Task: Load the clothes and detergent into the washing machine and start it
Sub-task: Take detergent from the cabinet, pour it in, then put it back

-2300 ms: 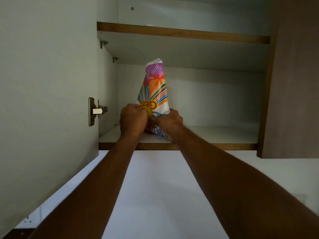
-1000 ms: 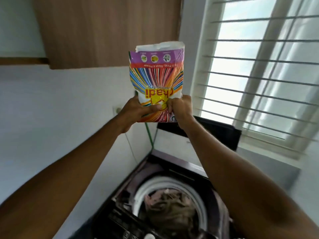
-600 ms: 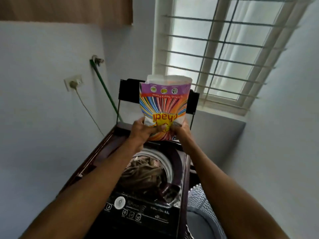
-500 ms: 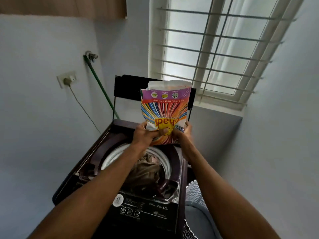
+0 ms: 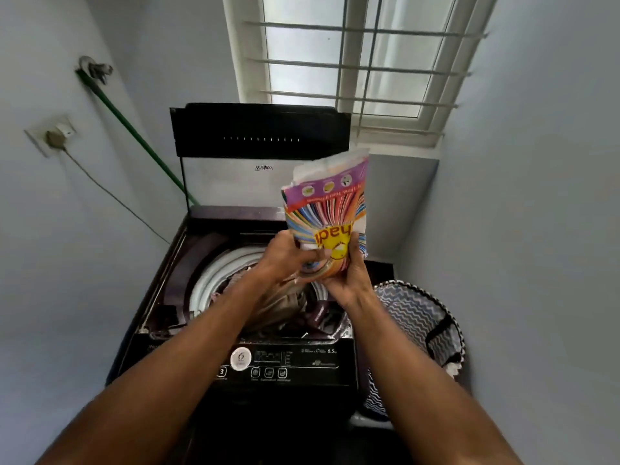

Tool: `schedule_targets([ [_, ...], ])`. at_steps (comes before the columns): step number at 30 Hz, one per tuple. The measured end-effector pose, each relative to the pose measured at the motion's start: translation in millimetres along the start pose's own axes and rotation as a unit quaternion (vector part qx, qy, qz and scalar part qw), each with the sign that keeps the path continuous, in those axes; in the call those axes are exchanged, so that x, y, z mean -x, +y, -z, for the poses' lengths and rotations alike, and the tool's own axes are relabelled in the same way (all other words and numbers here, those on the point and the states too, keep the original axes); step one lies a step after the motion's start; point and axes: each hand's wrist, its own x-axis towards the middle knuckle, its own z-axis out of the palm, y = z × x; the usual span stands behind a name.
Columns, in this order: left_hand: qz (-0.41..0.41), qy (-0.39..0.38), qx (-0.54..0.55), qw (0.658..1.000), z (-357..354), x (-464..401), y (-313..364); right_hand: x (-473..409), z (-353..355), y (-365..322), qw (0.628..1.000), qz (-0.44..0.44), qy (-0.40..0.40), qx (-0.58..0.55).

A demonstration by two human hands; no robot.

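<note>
A colourful striped detergent packet [image 5: 330, 209] is held upside down above the open top-load washing machine [image 5: 188, 263]. My left hand [image 5: 285, 256] grips the packet's lower end from the left, and my right hand [image 5: 349, 280] holds it from below on the right. Brown and dark clothes [image 5: 292, 303] fill the white drum. The lid [image 5: 260, 129] stands raised at the back. The control panel [image 5: 268, 364] with its buttons lies along the near edge.
A zigzag-patterned laundry basket [image 5: 416, 317] stands right of the machine against the wall. On the left wall are a green hose [image 5: 134, 135] and a plug in a socket [image 5: 53, 137]. A barred window [image 5: 352, 62] is behind the machine.
The packet came out of the upper cupboard, was carried over to the washing machine and lowered over the drum. It now leans to the right, and both hands sit lower.
</note>
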Motion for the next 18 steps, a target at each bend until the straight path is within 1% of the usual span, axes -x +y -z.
schedule_targets([
  [1,-0.005,-0.039,-0.019,0.999,5,1,0,3,7,3,1.0,0.0,0.014,-0.003],
  [3,-0.007,-0.092,-0.045,0.995,14,1,0,11,23,10,0.999,0.004,0.04,-0.013],
  [5,-0.009,-0.125,-0.052,0.991,20,3,6,18,32,19,0.998,0.029,0.055,-0.019],
  [8,-0.005,-0.163,-0.111,0.98,25,-4,7,31,42,28,0.993,0.069,0.091,-0.007],
  [10,-0.004,-0.186,-0.133,0.974,25,-9,6,39,52,32,0.99,0.079,0.114,-0.001],
  [15,-0.012,-0.214,-0.128,0.968,13,-10,1,59,76,31,0.975,0.107,0.192,0.019],
  [16,-0.021,-0.21,-0.118,0.97,11,-9,1,65,78,28,0.971,0.12,0.204,0.022],
  [18,-0.05,-0.188,-0.105,0.975,12,-10,2,77,81,22,0.969,0.144,0.2,0.03],
])
